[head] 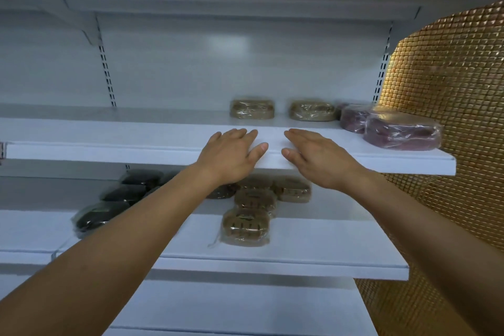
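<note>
Head | left hand (pixel 231 155) flat, fingers straight, holding nothing, frame centre at upper shelf (pixel 109 142) front edge | right hand (pixel 319 157) alike | 2 brown wrapped packs (pixel 252 109) beyond

The white sheet-metal shelf (pixel 109 142) under the left hand (pixel 231 155) and the right hand (pixel 319 158) looks smooth and painted, with a soft satin sheen rather than a mirror gloss. The tan oval packs (pixel 252 109) just beyond the fingertips, the purple packs (pixel 403 133) to the right of the right hand and the black packs (pixel 101 217) below the left hand are all sealed in clear plastic film (pixel 434 131), glossy, crinkled and catching highlights. Further right of the right hand, the gold mosaic wall (pixel 450 84) is a grid of small shiny tiles, bumpy across its face.
</note>
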The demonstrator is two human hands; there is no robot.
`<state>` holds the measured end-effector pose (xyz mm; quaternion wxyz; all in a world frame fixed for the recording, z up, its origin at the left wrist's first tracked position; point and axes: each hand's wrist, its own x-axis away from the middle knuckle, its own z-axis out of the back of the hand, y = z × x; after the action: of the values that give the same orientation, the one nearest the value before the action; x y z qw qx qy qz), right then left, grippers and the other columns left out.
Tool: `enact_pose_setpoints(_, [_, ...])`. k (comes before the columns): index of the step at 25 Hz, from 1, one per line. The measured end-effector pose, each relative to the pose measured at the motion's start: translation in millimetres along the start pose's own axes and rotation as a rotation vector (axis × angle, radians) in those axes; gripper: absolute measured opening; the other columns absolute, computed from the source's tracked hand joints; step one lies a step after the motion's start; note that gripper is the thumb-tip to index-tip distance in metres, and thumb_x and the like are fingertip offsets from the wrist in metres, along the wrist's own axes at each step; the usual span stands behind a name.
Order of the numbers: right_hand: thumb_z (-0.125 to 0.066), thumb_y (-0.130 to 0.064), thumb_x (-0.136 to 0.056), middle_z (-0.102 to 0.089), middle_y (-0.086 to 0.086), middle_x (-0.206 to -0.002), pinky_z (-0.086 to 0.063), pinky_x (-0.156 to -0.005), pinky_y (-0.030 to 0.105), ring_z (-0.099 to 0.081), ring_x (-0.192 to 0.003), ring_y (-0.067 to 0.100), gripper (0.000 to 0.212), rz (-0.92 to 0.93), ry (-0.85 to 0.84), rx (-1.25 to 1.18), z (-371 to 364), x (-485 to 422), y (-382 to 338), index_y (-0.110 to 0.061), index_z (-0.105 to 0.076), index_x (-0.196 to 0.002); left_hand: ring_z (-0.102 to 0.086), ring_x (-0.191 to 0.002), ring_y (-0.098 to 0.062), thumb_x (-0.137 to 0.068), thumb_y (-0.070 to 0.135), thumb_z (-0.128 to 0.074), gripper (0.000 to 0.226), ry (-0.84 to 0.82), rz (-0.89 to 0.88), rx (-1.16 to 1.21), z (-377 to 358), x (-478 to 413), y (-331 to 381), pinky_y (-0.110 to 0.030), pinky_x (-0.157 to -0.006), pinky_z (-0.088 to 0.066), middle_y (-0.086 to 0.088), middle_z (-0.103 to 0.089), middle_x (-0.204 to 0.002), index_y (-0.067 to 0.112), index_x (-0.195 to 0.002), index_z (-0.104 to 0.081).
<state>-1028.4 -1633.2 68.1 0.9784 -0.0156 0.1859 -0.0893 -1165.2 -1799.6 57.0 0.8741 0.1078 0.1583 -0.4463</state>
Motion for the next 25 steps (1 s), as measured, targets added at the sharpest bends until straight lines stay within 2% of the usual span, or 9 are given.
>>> enact_pose_setpoints(7, [-0.036, -0.049, -0.102, -0.026, 0.001, -0.161, -0.025, -0.115, 0.035, -0.025, -0.146, 0.021, 0.062, 0.032, -0.081, 0.002, -2, -75, 20, -0.02, -0.021, -0.155, -0.032, -0.143, -0.027, -0.101, 0.056, -0.036, 0.064, -0.021, 0.051, -0.001, 5, -60, -27, -0.044, -0.113, -0.033, -0.005, -0.031, -0.159, 0.025, -0.155, -0.024])
enact_pose_setpoints(13, [-0.042, -0.05, -0.099, -0.031, 0.008, -0.157, -0.023, -0.117, 0.047, -0.032, -0.143, 0.027, 0.065, 0.04, -0.127, 0.06, -16, -146, 37, -0.018, -0.025, -0.153, -0.042, -0.132, -0.029, -0.095, 0.054, -0.046, 0.059, -0.049, 0.178, -0.02, -11, -109, -62, -0.045, -0.103, -0.043, -0.007, -0.044, -0.141, 0.024, -0.145, -0.039])
enact_pose_setpoints(15, [-0.044, -0.049, -0.098, -0.028, 0.008, -0.158, -0.024, -0.117, 0.047, -0.031, -0.143, 0.028, 0.066, 0.033, -0.152, 0.077, -19, -166, 41, -0.02, -0.022, -0.154, -0.043, -0.13, -0.031, -0.094, 0.054, -0.048, 0.062, -0.066, 0.206, -0.019, -14, -127, -68, -0.045, -0.103, -0.043, -0.008, -0.043, -0.139, 0.027, -0.148, -0.034])
enact_pose_setpoints(19, [-0.045, -0.052, -0.095, -0.032, 0.006, -0.153, -0.037, -0.108, 0.045, -0.038, -0.135, 0.032, 0.067, -0.011, -0.163, 0.076, -24, -203, 54, -0.026, -0.02, -0.152, -0.035, -0.137, -0.031, -0.093, 0.049, -0.054, 0.076, -0.102, 0.281, -0.027, -14, -168, -70, -0.043, -0.106, -0.038, -0.01, -0.032, -0.149, 0.031, -0.155, -0.014])
enact_pose_setpoints(21, [-0.043, -0.055, -0.095, -0.032, 0.007, -0.152, -0.038, -0.106, 0.046, -0.04, -0.133, 0.033, 0.071, -0.035, -0.176, 0.073, -27, -215, 59, -0.027, -0.015, -0.154, -0.038, -0.135, -0.032, -0.091, 0.054, -0.055, 0.078, -0.092, 0.308, -0.01, -15, -189, -71, -0.044, -0.104, -0.039, -0.011, -0.034, -0.147, 0.032, -0.154, -0.015])
enact_pose_setpoints(25, [-0.043, -0.06, -0.092, -0.042, 0.011, -0.142, -0.042, -0.1, 0.045, -0.049, -0.125, 0.035, 0.073, -0.039, -0.195, 0.025, -39, -232, 68, -0.028, -0.016, -0.151, -0.045, -0.127, -0.036, -0.088, 0.063, -0.055, 0.077, -0.086, 0.329, 0.052, -32, -216, -72, -0.043, -0.102, -0.041, -0.015, -0.041, -0.137, 0.034, -0.151, -0.021])
